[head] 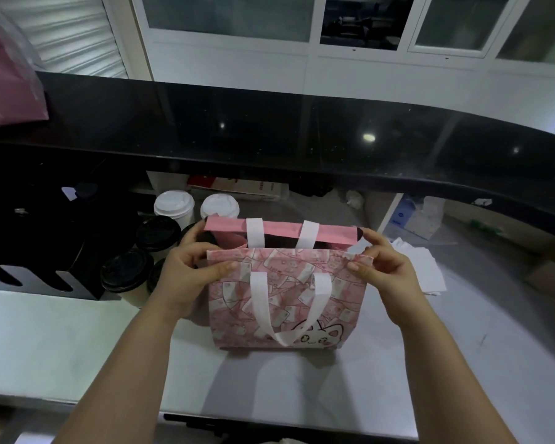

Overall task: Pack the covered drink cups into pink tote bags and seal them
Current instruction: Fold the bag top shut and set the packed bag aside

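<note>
We pinch the near rim of the pink tote bag [285, 302] standing on the white counter [45, 341], left hand [186, 270] at 9 o'clock, right hand [385, 267] at 3, fingers curled, likely holding its mouth open for the lidded cups [157, 233] at 10 o'clock.

One pink tote bag [343, 302] with two white handles [258, 299], two hands (left hand [186, 270], right hand [386, 267]), two white-lidded cups [173, 205] at its eleven o'clock, and at least three black-lidded cups [127, 270] at nine o'clock.
</note>
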`<action>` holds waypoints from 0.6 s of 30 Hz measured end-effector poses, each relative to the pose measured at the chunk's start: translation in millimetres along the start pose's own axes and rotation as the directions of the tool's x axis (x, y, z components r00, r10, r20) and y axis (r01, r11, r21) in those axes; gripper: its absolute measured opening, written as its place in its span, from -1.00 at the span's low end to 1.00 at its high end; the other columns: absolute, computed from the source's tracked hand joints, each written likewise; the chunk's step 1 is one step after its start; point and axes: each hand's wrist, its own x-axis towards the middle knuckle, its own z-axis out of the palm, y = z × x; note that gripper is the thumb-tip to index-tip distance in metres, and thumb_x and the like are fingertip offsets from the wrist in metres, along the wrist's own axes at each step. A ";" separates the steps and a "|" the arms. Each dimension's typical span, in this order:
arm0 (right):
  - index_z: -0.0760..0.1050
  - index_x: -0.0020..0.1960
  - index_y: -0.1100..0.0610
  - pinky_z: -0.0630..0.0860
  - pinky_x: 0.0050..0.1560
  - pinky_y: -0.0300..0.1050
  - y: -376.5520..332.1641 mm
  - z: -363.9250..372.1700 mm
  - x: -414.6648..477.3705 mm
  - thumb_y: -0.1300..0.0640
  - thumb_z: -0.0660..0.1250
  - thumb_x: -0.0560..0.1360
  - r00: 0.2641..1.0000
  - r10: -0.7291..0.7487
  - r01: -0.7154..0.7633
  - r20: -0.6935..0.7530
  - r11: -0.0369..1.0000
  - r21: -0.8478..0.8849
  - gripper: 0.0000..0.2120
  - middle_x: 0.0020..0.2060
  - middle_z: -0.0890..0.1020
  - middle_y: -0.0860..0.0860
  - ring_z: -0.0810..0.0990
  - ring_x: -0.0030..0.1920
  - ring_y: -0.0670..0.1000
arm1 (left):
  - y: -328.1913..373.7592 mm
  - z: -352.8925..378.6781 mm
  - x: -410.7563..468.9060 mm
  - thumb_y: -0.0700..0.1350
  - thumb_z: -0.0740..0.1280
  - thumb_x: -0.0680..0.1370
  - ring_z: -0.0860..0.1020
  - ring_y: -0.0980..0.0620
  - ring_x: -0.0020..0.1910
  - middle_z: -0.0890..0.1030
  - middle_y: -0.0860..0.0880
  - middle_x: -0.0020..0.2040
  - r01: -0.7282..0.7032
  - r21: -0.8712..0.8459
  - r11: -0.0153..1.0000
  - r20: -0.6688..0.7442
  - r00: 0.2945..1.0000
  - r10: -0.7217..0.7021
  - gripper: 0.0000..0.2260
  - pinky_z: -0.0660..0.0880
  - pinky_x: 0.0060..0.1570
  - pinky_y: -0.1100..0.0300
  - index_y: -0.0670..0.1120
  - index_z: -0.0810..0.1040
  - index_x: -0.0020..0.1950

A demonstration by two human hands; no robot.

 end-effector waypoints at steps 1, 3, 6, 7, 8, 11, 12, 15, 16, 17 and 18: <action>0.61 -0.36 0.02 0.58 -0.07 -0.11 0.6 -0.5 0.0 0.06 0.55 0.20 1.000 -0.004 0.004 -0.004 1.000 0.004 -0.88 0.21 0.54 -0.27 0.51 0.28 0.02 | -2.1 0.7 0.9 -0.24 0.56 0.24 0.53 0.02 0.29 0.49 0.00 0.36 -0.002 -0.003 1.000 -0.014 1.000 0.002 -0.83 0.58 0.07 0.19 -0.06 0.73 -0.22; 0.62 -0.33 0.04 0.60 -0.06 -0.08 2.8 0.7 0.1 0.05 0.54 0.22 1.000 -0.009 0.009 -0.009 1.000 0.013 -0.88 0.23 0.54 -0.22 0.51 0.27 0.05 | -9.3 2.2 1.5 -0.18 0.57 0.26 0.56 -0.02 0.25 0.56 0.02 0.25 -0.028 0.031 0.999 -0.049 0.998 0.030 -0.80 0.56 0.16 0.07 -0.01 0.74 -0.15; 0.66 -0.26 0.05 0.62 -0.07 -0.08 7.9 8.9 0.7 0.03 0.52 0.27 0.998 -0.001 0.002 -0.064 1.000 0.022 -0.89 0.24 0.54 -0.21 0.54 0.24 0.03 | -21.2 3.6 1.1 -0.07 0.59 0.26 0.58 -0.04 0.21 0.61 0.07 0.19 -0.057 0.062 0.996 -0.148 0.987 0.065 -0.76 0.51 0.20 -0.04 0.07 0.74 -0.09; 0.68 -0.23 0.04 0.62 -0.10 -0.15 9.1 12.3 0.9 0.04 0.51 0.29 0.997 -0.001 0.003 -0.078 1.000 0.027 -0.90 0.23 0.54 -0.24 0.55 0.22 -0.03 | -24.8 3.6 1.0 -0.02 0.60 0.26 0.59 -0.04 0.21 0.62 0.06 0.19 -0.065 0.071 0.995 -0.173 0.982 0.077 -0.74 0.51 0.18 -0.04 0.07 0.74 -0.08; 0.70 -0.20 0.03 0.60 -0.13 -0.23 9.8 15.5 0.9 0.05 0.49 0.32 0.997 0.000 0.003 -0.080 0.999 0.033 -0.91 0.23 0.54 -0.29 0.56 0.19 -0.10 | -27.8 3.6 0.8 0.00 0.60 0.25 0.60 -0.05 0.20 0.63 0.04 0.19 -0.071 0.075 0.995 -0.189 0.978 0.084 -0.73 0.52 0.17 -0.04 0.07 0.74 -0.06; 0.72 -0.10 0.03 0.57 -0.13 -0.33 11.8 20.6 2.1 0.06 0.45 0.37 0.999 0.012 -0.009 -0.046 0.998 0.056 -0.86 0.22 0.51 -0.40 0.55 0.15 -0.26 | -30.1 6.0 -1.5 -0.03 0.61 0.24 0.63 -0.07 0.14 0.67 -0.03 0.13 -0.050 0.020 0.999 -0.237 0.970 0.053 -0.71 0.55 0.16 -0.07 0.03 0.74 -0.06; 0.71 -0.06 0.07 0.58 -0.11 -0.29 13.0 21.5 3.6 0.06 0.44 0.38 0.999 0.017 -0.015 -0.041 0.998 0.059 -0.83 0.23 0.51 -0.37 0.56 0.16 -0.24 | -29.0 8.0 -2.6 -0.04 0.61 0.24 0.65 -0.06 0.11 0.69 -0.03 0.10 -0.039 0.010 0.999 -0.252 0.967 0.041 -0.71 0.57 0.14 -0.05 0.04 0.74 -0.06; 0.67 -0.01 0.22 0.63 -0.04 -0.10 16.2 25.1 8.4 0.16 0.43 0.42 0.995 0.026 -0.019 -0.094 0.997 0.076 -0.81 0.21 0.57 -0.09 0.61 0.15 0.03 | -23.3 15.9 -5.3 -0.07 0.58 0.26 0.68 -0.01 -0.02 0.72 -0.01 -0.05 -0.012 0.003 1.000 -0.286 0.958 0.013 -0.76 0.62 0.05 0.02 0.07 0.73 -0.09; 0.66 -0.02 0.23 0.63 -0.02 -0.06 17.1 26.9 9.4 0.21 0.43 0.43 0.991 0.030 -0.018 -0.127 0.995 0.095 -0.85 0.18 0.59 0.00 0.62 0.13 0.10 | -21.4 18.1 -5.9 -0.08 0.58 0.27 0.69 -0.01 -0.05 0.73 -0.01 -0.08 -0.011 -0.002 1.000 -0.298 0.954 0.010 -0.77 0.63 0.03 0.03 0.07 0.73 -0.10; 0.66 -0.03 0.23 0.63 -0.01 -0.05 17.6 28.5 9.6 0.27 0.43 0.43 0.987 0.032 -0.014 -0.159 0.993 0.118 -0.87 0.14 0.62 0.05 0.63 0.10 0.14 | -19.6 20.0 -6.4 -0.09 0.57 0.27 0.69 -0.02 -0.07 0.73 -0.01 -0.10 -0.016 -0.009 1.000 -0.309 0.951 0.013 -0.78 0.63 0.00 0.05 0.08 0.73 -0.11; 0.66 -0.04 0.21 0.63 -0.01 -0.06 18.1 29.8 9.6 0.31 0.44 0.42 0.982 0.033 -0.006 -0.186 0.990 0.141 -0.87 0.10 0.64 0.08 0.64 0.07 0.15 | -17.9 21.6 -6.6 -0.09 0.57 0.26 0.69 -0.01 -0.08 0.73 -0.01 -0.12 -0.026 -0.016 1.000 -0.319 0.948 0.020 -0.78 0.63 -0.01 0.07 0.08 0.73 -0.12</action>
